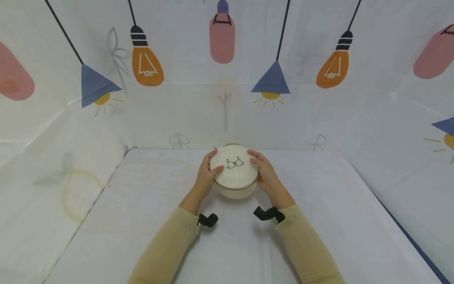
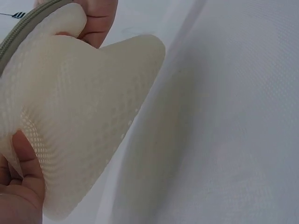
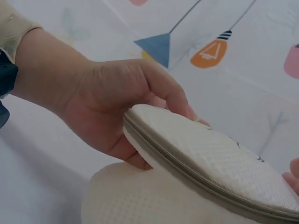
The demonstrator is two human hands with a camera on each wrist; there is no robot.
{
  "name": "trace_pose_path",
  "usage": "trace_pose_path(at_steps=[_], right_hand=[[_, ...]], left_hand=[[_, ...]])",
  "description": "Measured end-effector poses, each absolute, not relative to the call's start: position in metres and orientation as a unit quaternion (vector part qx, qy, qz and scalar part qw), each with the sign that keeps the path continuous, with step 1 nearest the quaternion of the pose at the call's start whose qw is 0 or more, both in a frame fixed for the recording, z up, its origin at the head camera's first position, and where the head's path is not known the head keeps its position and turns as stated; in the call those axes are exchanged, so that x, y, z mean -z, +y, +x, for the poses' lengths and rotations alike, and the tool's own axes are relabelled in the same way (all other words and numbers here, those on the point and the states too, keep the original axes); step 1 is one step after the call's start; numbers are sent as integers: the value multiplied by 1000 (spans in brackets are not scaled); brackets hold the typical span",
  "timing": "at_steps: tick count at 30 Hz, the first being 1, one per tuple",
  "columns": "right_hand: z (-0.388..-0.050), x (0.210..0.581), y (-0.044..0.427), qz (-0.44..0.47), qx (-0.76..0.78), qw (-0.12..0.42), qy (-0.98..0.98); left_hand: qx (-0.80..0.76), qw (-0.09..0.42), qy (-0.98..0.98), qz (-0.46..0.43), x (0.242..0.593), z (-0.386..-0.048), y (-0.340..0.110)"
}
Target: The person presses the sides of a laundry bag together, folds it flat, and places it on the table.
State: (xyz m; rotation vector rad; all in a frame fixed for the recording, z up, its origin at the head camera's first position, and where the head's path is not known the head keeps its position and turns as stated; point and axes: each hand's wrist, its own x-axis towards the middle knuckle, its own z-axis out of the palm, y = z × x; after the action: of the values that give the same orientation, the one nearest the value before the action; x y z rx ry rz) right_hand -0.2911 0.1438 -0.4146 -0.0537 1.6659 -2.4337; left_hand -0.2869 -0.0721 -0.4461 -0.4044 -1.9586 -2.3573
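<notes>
Between both hands, a round cream mesh laundry bag point(image 1: 235, 169) is held up over the far part of the table, its lid tilted toward me. Small glasses are printed on the lid, and a greenish-grey zip point(image 3: 187, 179) runs round its rim. My left hand point(image 1: 205, 175) grips the left side, thumb on the lid. On the opposite side my right hand point(image 1: 267, 175) grips the rim with its fingers over the top. The soft mesh body point(image 2: 88, 102) bulges and folds below the rim in the left wrist view. The zip looks closed along the visible stretch.
A white cloth covers the table point(image 1: 234, 244). Behind and beside it hangs a white backdrop point(image 1: 191, 110) printed with lamps and bulbs. Black bands point(image 1: 269, 213) sit at both wrists, by the beige sleeves.
</notes>
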Motion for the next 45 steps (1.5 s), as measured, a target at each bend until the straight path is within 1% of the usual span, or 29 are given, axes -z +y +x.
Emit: trace_pose_path(at_steps=[7, 12, 23, 29, 36, 45], right_hand=[[-296, 422, 150, -80, 794, 137, 587], [-299, 428, 156, -121, 788, 154, 583], [-300, 428, 164, -153, 811, 209, 525], [-300, 429, 164, -149, 812, 213, 523], [-300, 429, 160, -139, 817, 204, 522], [-300, 432, 157, -146, 817, 208, 517]], left_hand=[[771, 19, -625, -121, 445, -286, -72], [777, 10, -618, -121, 443, -285, -73], [796, -11, -593, -123, 444, -287, -71], [785, -20, -605, -132, 445, -288, -70], [760, 0, -638, -123, 444, -290, -69], [744, 6, -657, -121, 448, -292, -71]])
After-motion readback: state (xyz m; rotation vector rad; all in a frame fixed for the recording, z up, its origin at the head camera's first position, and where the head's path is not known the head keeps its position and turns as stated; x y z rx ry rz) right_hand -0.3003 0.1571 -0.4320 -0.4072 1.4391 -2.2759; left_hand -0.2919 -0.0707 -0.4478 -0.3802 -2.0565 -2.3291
